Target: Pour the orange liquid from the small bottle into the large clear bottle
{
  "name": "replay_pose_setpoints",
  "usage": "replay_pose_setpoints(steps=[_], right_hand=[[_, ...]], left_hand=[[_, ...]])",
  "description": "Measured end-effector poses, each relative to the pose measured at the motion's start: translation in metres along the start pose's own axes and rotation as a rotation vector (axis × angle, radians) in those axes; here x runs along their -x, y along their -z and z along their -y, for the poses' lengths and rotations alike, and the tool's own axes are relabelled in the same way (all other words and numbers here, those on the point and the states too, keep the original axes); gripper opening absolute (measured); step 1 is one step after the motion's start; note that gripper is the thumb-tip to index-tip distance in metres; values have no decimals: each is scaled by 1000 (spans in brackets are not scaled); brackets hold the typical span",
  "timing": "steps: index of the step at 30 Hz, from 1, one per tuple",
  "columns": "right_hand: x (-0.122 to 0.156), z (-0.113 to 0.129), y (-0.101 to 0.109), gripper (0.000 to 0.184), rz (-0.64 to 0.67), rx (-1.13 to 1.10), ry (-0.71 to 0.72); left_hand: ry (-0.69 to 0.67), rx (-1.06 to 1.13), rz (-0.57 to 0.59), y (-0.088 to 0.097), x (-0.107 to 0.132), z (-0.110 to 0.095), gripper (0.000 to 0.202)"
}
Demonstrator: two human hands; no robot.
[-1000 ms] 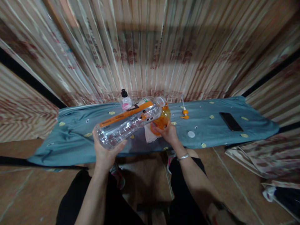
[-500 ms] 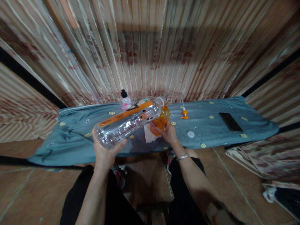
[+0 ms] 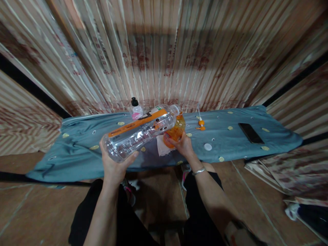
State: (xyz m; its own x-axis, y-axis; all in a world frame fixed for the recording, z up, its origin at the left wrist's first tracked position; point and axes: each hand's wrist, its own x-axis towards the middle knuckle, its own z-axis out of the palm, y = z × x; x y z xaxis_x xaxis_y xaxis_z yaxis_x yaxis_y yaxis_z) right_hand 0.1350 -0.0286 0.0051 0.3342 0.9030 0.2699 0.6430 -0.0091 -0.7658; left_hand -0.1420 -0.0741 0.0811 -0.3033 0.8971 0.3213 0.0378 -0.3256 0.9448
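Note:
My left hand (image 3: pixel 115 167) is closed round the base of a large clear plastic bottle (image 3: pixel 138 135) with an orange label. That bottle is tilted, its neck toward the right at the mouth of an orange bottle (image 3: pixel 176 131). Whether liquid is flowing between them I cannot tell. My right hand (image 3: pixel 183 145) grips the orange bottle low on its side, above a white cloth (image 3: pixel 163 147). An orange pump top (image 3: pixel 201 124) with a clear tube lies to the right of it. A white cap (image 3: pixel 207 147) rests on the table near my right wrist.
A small clear bottle (image 3: pixel 136 111) with a black top and pink label stands behind the tilted bottle. A black phone (image 3: pixel 251 133) lies on the right of the blue-grey tablecloth (image 3: pixel 77 147). A patterned curtain (image 3: pixel 159 51) hangs close behind.
Both hands keep their grips, with the clear bottle tilted at the orange bottle's mouth. The view has shifted very slightly; otherwise little differs.

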Motion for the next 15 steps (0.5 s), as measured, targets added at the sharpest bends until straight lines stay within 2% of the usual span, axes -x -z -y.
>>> replay_pose_setpoints(steps=[9, 15], right_hand=[[-1, -5, -2, 61, -1, -7, 6], [-1, 1, 0, 64, 11, 19, -15]], left_hand=[[23, 7, -10, -2, -1, -5, 113], [23, 10, -7, 0, 0, -3, 115]])
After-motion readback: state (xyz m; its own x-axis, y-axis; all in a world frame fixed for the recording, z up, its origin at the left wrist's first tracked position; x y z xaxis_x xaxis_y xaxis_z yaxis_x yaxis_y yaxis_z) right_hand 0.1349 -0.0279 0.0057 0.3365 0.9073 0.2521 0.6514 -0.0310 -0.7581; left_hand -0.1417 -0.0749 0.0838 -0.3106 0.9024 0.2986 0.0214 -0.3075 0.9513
